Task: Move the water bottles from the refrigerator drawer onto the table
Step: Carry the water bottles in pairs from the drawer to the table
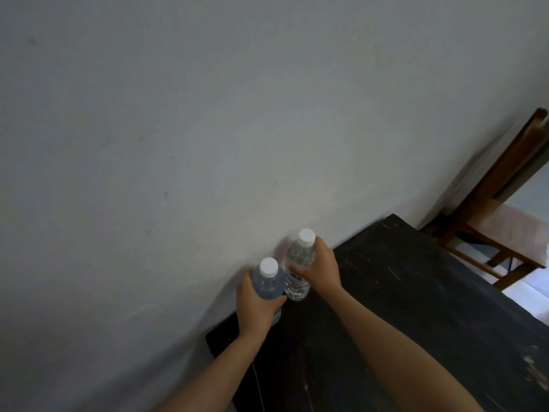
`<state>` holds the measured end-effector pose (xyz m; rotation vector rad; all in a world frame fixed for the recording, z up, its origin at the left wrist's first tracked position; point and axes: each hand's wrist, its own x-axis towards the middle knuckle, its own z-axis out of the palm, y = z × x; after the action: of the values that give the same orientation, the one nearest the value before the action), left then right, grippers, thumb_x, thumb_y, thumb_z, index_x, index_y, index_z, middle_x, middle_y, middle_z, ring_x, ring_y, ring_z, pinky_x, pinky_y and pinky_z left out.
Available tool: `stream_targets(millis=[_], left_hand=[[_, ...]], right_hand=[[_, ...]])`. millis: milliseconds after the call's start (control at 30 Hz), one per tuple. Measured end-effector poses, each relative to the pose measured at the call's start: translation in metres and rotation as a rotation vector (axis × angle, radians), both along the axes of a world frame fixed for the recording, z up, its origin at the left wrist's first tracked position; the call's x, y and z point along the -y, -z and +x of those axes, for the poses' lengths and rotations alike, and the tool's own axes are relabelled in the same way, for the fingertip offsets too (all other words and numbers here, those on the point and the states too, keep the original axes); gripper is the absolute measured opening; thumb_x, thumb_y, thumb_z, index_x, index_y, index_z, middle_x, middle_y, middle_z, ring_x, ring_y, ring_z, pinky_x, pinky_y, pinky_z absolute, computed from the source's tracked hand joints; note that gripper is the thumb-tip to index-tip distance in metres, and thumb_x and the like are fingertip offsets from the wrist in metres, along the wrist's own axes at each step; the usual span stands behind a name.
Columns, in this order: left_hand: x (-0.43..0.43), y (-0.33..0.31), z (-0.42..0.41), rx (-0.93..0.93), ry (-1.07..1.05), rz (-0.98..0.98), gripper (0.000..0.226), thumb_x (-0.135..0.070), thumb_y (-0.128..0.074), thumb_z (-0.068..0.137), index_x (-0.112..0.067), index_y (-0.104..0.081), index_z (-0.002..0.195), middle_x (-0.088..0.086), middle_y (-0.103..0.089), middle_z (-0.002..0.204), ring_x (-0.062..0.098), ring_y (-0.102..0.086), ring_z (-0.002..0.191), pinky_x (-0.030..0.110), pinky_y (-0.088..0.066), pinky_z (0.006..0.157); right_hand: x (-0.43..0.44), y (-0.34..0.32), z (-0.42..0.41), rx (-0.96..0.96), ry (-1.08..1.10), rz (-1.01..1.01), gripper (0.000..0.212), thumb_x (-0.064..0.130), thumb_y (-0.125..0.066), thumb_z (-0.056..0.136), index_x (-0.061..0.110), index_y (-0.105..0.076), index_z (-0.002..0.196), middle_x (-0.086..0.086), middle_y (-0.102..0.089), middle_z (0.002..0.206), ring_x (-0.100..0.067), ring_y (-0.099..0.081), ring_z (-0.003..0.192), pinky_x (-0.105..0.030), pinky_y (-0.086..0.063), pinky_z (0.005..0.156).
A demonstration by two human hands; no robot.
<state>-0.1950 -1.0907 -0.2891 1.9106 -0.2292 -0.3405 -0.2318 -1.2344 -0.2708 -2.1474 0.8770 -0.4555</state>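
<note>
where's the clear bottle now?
Head view, lower centre: the clear bottle is held in the right hand, at the table edge by the wall, right of the bluish bottle.

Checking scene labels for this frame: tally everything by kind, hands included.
Clear plastic water bottles with white caps: 2
Bare hands, left and right, each gripping one bottle: 2
Black scuffed table: 1
Brown wooden chair: 1
Total: 6

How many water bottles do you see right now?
2. A bluish bottle is gripped by the left hand; a clear bottle is gripped by the right hand, both at the far edge of the dark table. None seems hidden.
</note>
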Motion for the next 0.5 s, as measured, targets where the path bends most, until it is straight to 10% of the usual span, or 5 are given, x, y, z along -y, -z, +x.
stream_targets(millis=[333,500], left_hand=[[0.001,0.017,0.012,0.037,-0.019,0.081,0.075,-0.051,-0.07,0.048,-0.013,-0.051,0.111,0.007,-0.061,0.108,0.025,-0.059,0.1,0.041,-0.051,0.081],[-0.006,0.012,0.005,0.026,-0.003,0.044,0.086,-0.017,-0.084,0.056,-0.01,-0.039,0.129,0.01,-0.052,0.128,0.028,-0.049,0.118,0.046,-0.044,0.097]], right_hand=[[0.0,0.009,0.005,-0.116,-0.082,-0.014,0.08,0.035,-0.078,0.067,0.017,-0.036,0.132,-0.007,-0.046,0.128,-0.025,-0.041,0.12,-0.042,-0.043,0.095],[-0.002,0.0,-0.021,-0.205,-0.114,-0.061,0.097,0.043,-0.071,0.075,0.014,-0.01,0.146,-0.015,-0.032,0.142,-0.032,-0.03,0.13,-0.043,-0.033,0.105]])
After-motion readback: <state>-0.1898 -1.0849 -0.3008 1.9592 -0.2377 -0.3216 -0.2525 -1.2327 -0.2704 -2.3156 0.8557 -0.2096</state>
